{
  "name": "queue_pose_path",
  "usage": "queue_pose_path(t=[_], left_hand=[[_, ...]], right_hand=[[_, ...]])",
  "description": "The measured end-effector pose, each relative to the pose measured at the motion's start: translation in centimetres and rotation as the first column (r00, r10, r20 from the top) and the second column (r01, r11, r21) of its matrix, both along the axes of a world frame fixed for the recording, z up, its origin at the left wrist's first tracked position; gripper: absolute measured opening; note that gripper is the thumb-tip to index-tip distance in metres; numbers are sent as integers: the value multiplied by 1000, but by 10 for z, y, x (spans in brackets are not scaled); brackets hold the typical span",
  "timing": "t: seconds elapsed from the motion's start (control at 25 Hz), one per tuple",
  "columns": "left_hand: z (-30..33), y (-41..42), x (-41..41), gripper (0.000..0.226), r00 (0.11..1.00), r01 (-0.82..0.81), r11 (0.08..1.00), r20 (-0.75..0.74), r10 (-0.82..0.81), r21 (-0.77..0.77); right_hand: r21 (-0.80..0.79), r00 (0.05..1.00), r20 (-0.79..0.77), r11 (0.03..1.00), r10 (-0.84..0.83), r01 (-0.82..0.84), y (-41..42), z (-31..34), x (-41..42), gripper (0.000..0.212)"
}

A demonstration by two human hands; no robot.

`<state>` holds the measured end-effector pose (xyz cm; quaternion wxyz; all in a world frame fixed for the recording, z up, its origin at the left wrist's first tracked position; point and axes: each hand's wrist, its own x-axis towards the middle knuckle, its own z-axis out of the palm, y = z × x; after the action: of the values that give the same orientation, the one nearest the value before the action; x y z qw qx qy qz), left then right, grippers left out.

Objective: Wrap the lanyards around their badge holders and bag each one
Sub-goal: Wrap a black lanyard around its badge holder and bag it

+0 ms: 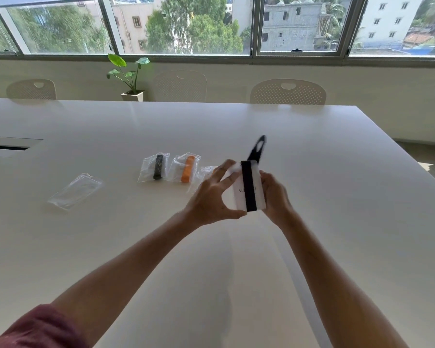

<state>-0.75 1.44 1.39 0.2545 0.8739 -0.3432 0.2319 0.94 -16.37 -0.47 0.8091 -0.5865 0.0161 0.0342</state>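
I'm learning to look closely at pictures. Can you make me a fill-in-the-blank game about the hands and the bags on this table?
1. The strap wrapped around the white badge holder is colored ____.
2. Both hands, the left hand and right hand, hold the badge holder above the ____.
3. One sealed bag holds a black lanyard; the bag beside it holds an ____ one.
4. The bag at far left has ____ inside.

Missing words: black; table; orange; nothing

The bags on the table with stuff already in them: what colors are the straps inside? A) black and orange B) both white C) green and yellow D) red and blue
A: one clear bag holds a black strap, and the bag beside it holds an orange strap.
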Motion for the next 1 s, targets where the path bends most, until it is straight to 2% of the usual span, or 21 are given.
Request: queue_pose_path(t=[0.2,0.32,0.52,0.8,1.0], left_hand=[[5,8,7,95,994,-109,987,-21,107,-116],[5,13,13,94,988,-153,976,-60,145,-155],[7,24,27,101,965,-236,968,-138,223,-82],[10,43,40,101,960,-238,971,-154,233,-19],[11,49,46,104,952,-255,963,-150,265,86]], right_hand=[[16,989,32,989,144,-144,9,-9,-11,42],[-28,983,15,983,183,-182,16,-13,-16,52],[-103,974,72,973,214,-206,22,-18,-20,60],[-177,969,101,963,224,-205,26,-23,-26,48],[-211,969,86,955,230,-208,28,-20,-31,43]])
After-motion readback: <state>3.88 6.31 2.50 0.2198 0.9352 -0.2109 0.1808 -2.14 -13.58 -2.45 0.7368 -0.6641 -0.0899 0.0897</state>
